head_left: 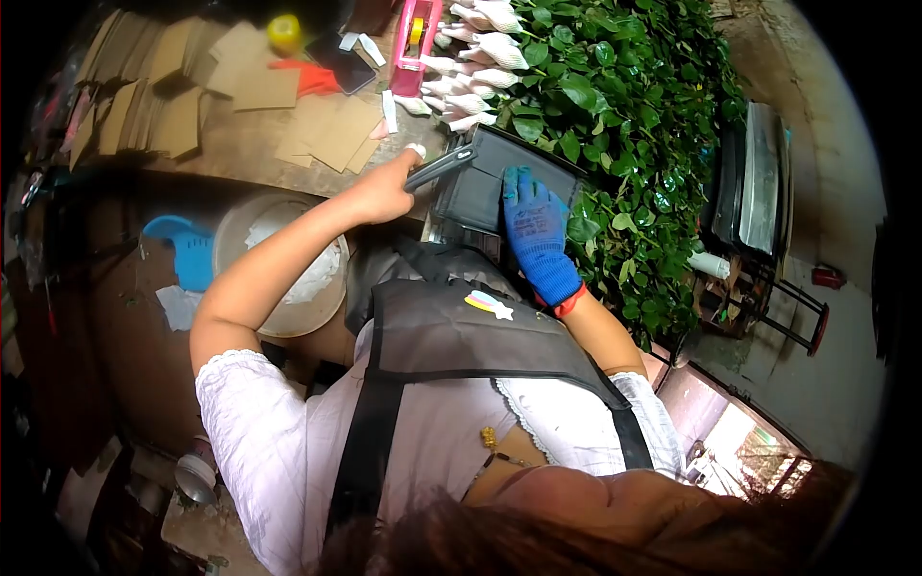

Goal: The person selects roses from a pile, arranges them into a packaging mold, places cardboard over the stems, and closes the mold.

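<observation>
Bare, my left hand [384,189] is closed around a dark grey bar-like handle [442,167] with a pale round spot near its far end. This handle reaches over the left side of a dark flat tray or board [471,192] with a raised rim. My right hand [536,216], in a blue knitted glove with darker fingertips, lies flat on the right part of the tray, fingers stretched out. Beyond it lie rose heads in white netting [495,53], beside a pink tape dispenser [416,48]. A thick bank of green leaves [624,115] borders the tray on the right.
Brown cardboard pieces [331,130] lie on the table at the left, near a yellow round object [284,33] and a phone-like dark slab [351,69]. A round tub [230,252] with white material and a blue plastic piece [190,252] are below. A cart [792,307] stands right.
</observation>
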Tool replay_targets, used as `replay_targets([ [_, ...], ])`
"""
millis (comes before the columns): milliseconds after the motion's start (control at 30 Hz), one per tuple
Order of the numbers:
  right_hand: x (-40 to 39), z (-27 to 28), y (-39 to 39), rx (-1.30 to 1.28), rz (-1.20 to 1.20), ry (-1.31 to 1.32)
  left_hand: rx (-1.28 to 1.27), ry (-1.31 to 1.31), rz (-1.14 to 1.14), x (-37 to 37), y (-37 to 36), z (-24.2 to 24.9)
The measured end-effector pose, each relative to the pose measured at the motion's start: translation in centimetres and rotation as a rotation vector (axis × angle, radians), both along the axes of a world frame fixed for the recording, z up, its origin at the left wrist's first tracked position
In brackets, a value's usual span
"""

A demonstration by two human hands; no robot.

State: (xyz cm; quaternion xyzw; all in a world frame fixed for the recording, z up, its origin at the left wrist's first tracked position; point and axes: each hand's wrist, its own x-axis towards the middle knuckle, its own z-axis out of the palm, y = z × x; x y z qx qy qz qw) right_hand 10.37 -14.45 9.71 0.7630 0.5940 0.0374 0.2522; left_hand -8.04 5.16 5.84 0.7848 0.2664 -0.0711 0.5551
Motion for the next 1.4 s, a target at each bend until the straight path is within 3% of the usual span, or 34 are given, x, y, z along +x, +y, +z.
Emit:
replay_targets([
  [333,-0.2,0.4,0.2,-0.022,-0.043,0.053,0.351,0.203,-0.124,1.9,-0.5,0.2],
  [433,0.2,0.3,0.0,0.011,-0.005,0.029,0.203,0.007,-0.02,0.4,-0.9,-0.6],
  [533,0.2,0.4,0.0,0.025,0.017,0.015,0.209,-0.099,0.077,-2.1,-0.8,-0.5],
  [567,0.1,0.5,0.1,0.013,0.002,0.028,0.519,-0.123,0.024,-3.0,-0.9,-1.5],
  [700,0.1,0.5,0.2,-0.009,0.016,0.018,1.2,-0.086,-0.209,-4.4,-2.8,-2.4],
  [933,0.2,0.6,0.3,-0.046,0.024,-0.006,1.388,-0.244,-0.383,-3.2,-3.8,-1.0],
  [1067,0.0,0.3,0.4,-0.035,0.003,0.002,1.152,-0.322,-0.442,-1.7,-2.6,-1.6],
  [1167,0.0,0.0,0.1,0.013,0.002,0.01,1.062,-0.065,-0.549,-0.1,-1.4,-0.9],
  [1267,0.1,0.1,0.2,0.014,-0.007,0.01,1.103,-0.298,-0.605,0.3,1.2,-2.9],
  [1300,0.1,0.2,0.3,0.002,-0.016,0.011,1.176,-0.548,-0.583,0.3,2.6,-2.9],
  [1400,-0.2,0.4,0.2,0.036,-0.017,0.005,1.249,-0.763,-0.589,1.9,6.4,-4.7],
])
